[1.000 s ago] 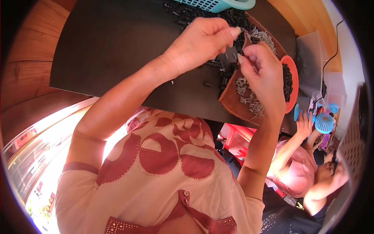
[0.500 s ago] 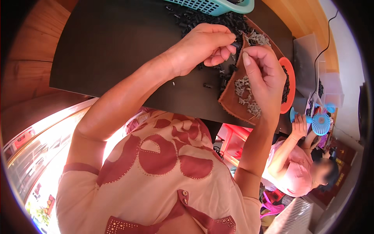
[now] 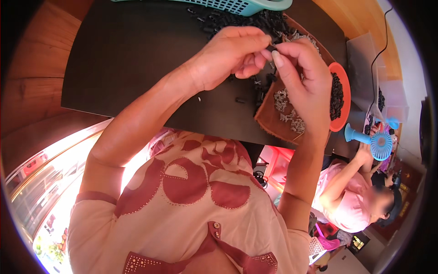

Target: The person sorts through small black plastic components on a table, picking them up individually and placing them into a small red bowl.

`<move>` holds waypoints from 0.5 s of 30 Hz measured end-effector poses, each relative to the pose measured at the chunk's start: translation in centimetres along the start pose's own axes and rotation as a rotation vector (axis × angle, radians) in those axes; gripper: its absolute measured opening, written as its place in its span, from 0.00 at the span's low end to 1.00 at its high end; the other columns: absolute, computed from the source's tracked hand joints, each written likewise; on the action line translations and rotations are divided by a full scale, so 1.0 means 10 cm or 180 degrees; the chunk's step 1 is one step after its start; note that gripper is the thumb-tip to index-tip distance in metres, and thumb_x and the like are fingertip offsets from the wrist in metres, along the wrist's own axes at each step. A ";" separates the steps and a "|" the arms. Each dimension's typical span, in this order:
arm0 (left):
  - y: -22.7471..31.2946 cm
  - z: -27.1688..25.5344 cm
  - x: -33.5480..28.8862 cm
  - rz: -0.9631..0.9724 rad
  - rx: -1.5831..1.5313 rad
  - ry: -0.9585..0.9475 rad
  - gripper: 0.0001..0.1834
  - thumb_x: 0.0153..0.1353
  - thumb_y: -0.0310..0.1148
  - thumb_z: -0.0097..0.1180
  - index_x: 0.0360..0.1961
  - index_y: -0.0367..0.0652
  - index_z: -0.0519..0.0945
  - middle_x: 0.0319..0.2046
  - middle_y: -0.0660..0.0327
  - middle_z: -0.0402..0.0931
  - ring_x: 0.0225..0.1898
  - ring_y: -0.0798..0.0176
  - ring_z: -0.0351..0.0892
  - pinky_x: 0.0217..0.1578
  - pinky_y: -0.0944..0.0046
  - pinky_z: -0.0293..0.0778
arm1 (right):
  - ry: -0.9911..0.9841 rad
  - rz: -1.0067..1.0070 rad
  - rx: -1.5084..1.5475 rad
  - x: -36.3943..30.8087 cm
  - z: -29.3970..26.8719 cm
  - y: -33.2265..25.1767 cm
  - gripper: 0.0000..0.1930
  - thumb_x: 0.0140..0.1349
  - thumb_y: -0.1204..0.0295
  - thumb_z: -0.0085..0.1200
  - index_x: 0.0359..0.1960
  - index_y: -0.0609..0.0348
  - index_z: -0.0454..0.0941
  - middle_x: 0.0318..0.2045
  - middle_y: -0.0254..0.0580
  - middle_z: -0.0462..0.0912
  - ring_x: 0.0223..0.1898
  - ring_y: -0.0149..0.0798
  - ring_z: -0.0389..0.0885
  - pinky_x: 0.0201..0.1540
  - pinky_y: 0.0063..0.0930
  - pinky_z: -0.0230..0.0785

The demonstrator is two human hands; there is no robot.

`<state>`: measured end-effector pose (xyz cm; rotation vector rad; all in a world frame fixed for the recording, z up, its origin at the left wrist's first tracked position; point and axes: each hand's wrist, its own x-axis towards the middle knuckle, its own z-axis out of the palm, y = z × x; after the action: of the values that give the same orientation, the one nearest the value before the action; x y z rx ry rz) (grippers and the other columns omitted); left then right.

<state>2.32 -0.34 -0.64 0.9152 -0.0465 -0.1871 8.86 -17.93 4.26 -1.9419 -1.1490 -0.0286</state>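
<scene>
Above the dark table, my left hand (image 3: 235,52) and my right hand (image 3: 303,75) meet at their fingertips. My left thumb and finger pinch a small black plastic piece (image 3: 272,47), mostly covered by the fingers. My right thumb and forefinger close in at the other end of that piece; whether they hold a part of their own is too small to tell. Beneath the right hand lies a brown cloth (image 3: 269,112) with small silver metal springs (image 3: 284,102) on it. A heap of black plastic pieces (image 3: 228,20) spreads beyond my hands.
A teal basket (image 3: 253,7) stands at the table's far edge. Right of the cloth is an orange bowl (image 3: 346,98) of small black parts (image 3: 336,98). Clear plastic bins (image 3: 360,64) stand further right. Near a blue fan (image 3: 380,145) sits another person in pink (image 3: 344,194).
My right fingertips have moved left and up to meet the left ones, which shifted slightly left. The black piece is now more hidden. The view has shifted slightly.
</scene>
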 end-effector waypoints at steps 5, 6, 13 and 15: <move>0.11 -0.06 -0.01 0.0578 -0.0137 0.0510 0.13 0.71 0.37 0.47 0.36 0.38 0.76 0.26 0.64 0.73 0.22 0.70 0.66 0.23 0.71 0.58 | -0.0269 0.0248 -0.0374 0.00 -0.25 0.21 0.04 0.60 0.79 0.58 0.36 0.63 0.76 0.28 0.39 0.74 0.27 0.36 0.74 0.32 0.27 0.67; 0.12 -0.05 -0.01 0.0571 -0.0129 0.0613 0.13 0.71 0.36 0.47 0.35 0.37 0.76 0.27 0.63 0.72 0.22 0.69 0.65 0.23 0.69 0.58 | -0.0523 0.0236 -0.0703 -0.01 -0.28 0.26 0.05 0.60 0.78 0.57 0.37 0.62 0.76 0.30 0.42 0.75 0.30 0.43 0.77 0.34 0.32 0.69; 0.09 -0.07 0.02 0.0456 -0.0149 0.0689 0.13 0.70 0.35 0.46 0.34 0.36 0.75 0.26 0.62 0.72 0.21 0.68 0.65 0.23 0.68 0.58 | -0.0937 0.0306 -0.1087 -0.02 -0.11 0.22 0.06 0.59 0.74 0.57 0.37 0.59 0.76 0.32 0.45 0.77 0.35 0.52 0.79 0.36 0.42 0.72; 0.07 -0.04 0.03 0.0414 -0.0151 0.0704 0.12 0.70 0.34 0.46 0.34 0.37 0.75 0.25 0.62 0.72 0.21 0.68 0.65 0.23 0.68 0.58 | -0.0945 0.0051 -0.1265 0.00 -0.01 0.23 0.06 0.57 0.74 0.57 0.35 0.60 0.76 0.33 0.47 0.78 0.35 0.54 0.80 0.36 0.44 0.73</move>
<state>2.75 0.38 -0.32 0.8777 0.1026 0.0342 10.55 -18.42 2.83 -2.3645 -1.4033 0.0449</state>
